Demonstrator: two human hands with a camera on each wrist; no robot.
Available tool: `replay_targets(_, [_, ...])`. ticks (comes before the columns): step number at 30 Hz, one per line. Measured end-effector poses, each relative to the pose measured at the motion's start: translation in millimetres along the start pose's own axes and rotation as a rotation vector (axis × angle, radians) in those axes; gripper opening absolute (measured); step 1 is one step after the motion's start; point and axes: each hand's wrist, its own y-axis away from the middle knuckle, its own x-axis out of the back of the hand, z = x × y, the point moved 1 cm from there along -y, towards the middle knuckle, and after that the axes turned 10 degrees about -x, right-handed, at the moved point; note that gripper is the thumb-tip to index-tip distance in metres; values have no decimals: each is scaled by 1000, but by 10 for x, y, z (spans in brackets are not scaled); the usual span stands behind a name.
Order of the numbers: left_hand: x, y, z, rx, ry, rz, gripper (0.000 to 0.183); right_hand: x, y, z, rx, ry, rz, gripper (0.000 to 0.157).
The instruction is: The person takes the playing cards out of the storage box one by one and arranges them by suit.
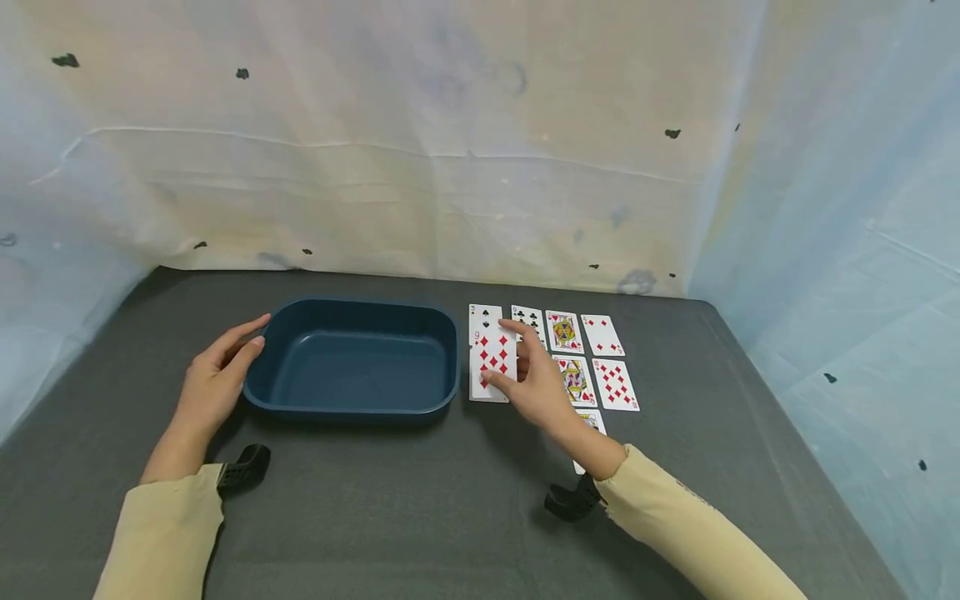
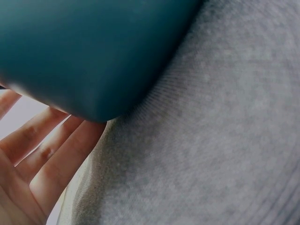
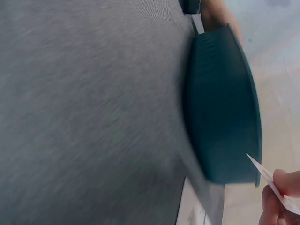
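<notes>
My right hand pinches a red diamond playing card between thumb and fingers. In the right wrist view, the held card is edge-on and raised off the table. From above it overlaps a spade card lying to the right of a dark blue rectangular tray. My left hand is at the tray's left end, thumb and index finger by the rim. The left wrist view shows its extended fingers touching the outside of the tray wall.
Face-up cards lie in rows on the right, among them a club card, a four of diamonds, another diamond card and picture cards. My right forearm partly covers a lower card. Dark grey cloth covers the table; pale sheets hang around it.
</notes>
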Motion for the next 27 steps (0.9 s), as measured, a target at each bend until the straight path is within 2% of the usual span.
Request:
replay_targets(9, [-8, -2, 2, -2, 15, 11, 47, 292, 112, 326, -99, 49, 31, 67])
replay_targets(16, [0, 7, -14, 7, 16, 9, 47, 535, 225, 574, -135, 97, 24, 62])
replay_targets(27, [-7, 9, -5, 8, 14, 16, 47, 910, 386, 798, -145, 18, -62, 57])
